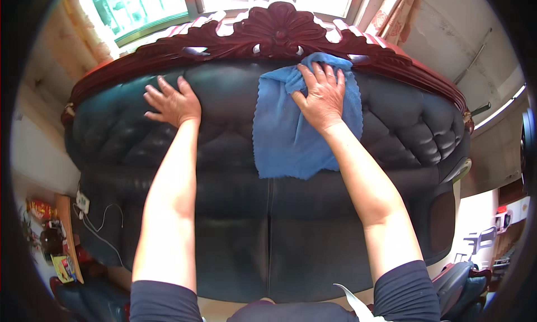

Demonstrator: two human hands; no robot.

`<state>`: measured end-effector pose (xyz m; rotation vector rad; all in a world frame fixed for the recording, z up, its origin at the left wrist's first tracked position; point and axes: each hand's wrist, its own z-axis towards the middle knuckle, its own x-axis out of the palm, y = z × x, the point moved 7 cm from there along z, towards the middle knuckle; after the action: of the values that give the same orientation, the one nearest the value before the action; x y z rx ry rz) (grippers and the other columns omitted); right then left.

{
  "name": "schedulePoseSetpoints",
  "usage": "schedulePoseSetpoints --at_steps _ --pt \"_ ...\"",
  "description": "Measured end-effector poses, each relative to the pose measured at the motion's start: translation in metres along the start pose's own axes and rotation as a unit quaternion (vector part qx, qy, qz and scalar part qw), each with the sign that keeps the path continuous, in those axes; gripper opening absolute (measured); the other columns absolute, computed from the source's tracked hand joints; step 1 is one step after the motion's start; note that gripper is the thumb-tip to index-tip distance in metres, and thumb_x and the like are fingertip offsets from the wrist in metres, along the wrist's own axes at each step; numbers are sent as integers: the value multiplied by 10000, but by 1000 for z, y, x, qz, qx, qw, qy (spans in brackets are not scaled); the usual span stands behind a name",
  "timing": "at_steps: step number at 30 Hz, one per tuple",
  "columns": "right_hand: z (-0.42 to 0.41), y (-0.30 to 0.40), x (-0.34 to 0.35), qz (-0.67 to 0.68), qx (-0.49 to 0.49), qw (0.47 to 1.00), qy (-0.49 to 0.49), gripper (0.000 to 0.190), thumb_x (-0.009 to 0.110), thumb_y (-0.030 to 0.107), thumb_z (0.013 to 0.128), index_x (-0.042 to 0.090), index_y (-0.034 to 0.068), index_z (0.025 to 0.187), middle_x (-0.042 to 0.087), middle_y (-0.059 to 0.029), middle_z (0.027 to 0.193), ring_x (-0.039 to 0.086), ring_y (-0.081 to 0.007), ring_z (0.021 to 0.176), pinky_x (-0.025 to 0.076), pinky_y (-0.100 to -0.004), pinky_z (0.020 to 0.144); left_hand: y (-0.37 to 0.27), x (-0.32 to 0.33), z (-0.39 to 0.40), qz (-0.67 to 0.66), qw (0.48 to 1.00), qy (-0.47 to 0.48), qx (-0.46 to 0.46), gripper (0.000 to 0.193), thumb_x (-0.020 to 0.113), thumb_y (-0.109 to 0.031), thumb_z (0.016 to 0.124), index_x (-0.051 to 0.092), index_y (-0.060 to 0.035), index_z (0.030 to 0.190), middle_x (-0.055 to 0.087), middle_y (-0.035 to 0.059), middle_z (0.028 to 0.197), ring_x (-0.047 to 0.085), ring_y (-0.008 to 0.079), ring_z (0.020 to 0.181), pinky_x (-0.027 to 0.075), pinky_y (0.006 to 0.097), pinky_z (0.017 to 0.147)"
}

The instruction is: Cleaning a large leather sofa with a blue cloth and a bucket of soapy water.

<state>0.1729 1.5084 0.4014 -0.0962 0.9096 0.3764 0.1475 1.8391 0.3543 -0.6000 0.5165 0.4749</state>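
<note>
A black tufted leather sofa (228, 150) stretches across the view before me. Spread against its backrest is a blue microfibre cloth (281, 129), its lower edge hanging down to the seat. My right hand (323, 97) presses on the bunched upper part of the cloth, fingers spread, just below the carved wooden crest (279, 30). Farther left, my left hand (174, 102) rests flat on the bare backrest with its fingers apart and nothing in it.
Windows (138, 7) and patterned curtains (394, 11) stand behind the sofa. A white power strip (82, 202) with cables lies at the left armrest. A wooden shelf (69, 234) holds packets at lower left. Another dark seat (457, 284) stands at lower right.
</note>
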Motion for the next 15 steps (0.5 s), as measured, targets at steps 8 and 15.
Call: schedulePoseSetpoints --at_steps 8,15 --pt "45 126 32 233 -220 942 -98 330 680 204 679 596 86 975 599 -104 1052 556 -269 989 407 -399 902 -11 11 -14 -47 992 -119 6 515 434 -396 909 380 -173 1371 268 170 1462 222 363 1366 97 688 1017" --pt "29 86 1 230 -218 948 -18 509 718 225 642 574 76 1107 560 -132 1158 507 -300 1109 372 -429 965 -1 0 -5 -41 994 -100 9 524 424 -362 908 375 -138 1379 251 188 1470 200 374 1376 58 661 1040"
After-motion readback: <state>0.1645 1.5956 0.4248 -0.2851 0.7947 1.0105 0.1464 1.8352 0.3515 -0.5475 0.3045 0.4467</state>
